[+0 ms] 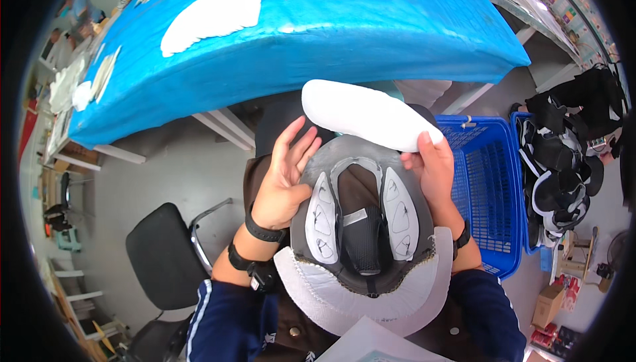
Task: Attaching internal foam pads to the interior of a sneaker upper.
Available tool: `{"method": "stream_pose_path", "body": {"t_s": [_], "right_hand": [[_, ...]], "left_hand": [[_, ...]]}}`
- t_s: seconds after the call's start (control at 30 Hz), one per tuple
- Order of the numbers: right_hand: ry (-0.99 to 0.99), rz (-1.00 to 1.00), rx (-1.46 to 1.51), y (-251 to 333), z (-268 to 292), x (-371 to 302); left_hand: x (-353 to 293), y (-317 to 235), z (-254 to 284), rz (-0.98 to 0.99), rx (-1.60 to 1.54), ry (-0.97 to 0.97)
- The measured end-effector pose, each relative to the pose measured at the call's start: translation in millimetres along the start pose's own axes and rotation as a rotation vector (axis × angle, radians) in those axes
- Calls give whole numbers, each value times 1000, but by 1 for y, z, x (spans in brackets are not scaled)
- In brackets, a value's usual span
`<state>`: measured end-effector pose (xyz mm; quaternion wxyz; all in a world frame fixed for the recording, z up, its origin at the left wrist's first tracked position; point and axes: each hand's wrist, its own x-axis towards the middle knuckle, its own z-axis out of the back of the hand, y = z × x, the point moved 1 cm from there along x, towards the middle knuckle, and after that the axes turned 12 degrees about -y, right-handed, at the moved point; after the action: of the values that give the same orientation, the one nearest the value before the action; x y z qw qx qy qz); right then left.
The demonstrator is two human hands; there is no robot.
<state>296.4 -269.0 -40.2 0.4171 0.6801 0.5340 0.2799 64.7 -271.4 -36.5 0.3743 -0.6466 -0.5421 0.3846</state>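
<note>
Across my lap lies a dark grey padded helmet liner [361, 147], with its inner side up. Two light grey side pads [322, 223] flank its centre, and a pale curved collar [371, 312] edges the near end. My right hand [434, 173] pinches the right end of a smooth white curved pad [361, 113] between thumb and fingers, holding it above the liner's far edge. At the liner's left edge, my left hand [286, 180] is open, its fingers spread and the thumb against or close to the liner. The white pad's left end is free of the left hand.
A table under blue plastic sheeting [318, 57] spans the far side, with stacked white pieces [218, 20] on it. Right of my lap stands a blue plastic basket [513, 223]; beyond it are piled black and grey liners [560, 189]. A black chair [161, 256] is at left.
</note>
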Motion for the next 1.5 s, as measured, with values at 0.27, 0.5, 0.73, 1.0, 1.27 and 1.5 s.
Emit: {"method": "stream_pose_path", "body": {"t_s": [0.27, 0.5, 0.73, 1.0, 1.27, 1.5], "right_hand": [[17, 496, -432, 8, 8, -19], [27, 718, -676, 39, 11, -42], [141, 886, -921, 53, -5, -62], [920, 800, -1299, 52, -7, -74], [549, 937, -1442, 55, -2, -68], [328, 979, -1430, 54, 2, -65]], "left_hand": [[-2, 1, -6, -329, 131, 19], [-25, -25, -11, -733, 436, -171], [-62, -46, -25, -950, 1150, -133], [-68, -34, -33, -897, 1481, 120], [-69, -35, -40, -853, 1457, 200], [-70, -28, -29, -746, 1609, 379]]}}
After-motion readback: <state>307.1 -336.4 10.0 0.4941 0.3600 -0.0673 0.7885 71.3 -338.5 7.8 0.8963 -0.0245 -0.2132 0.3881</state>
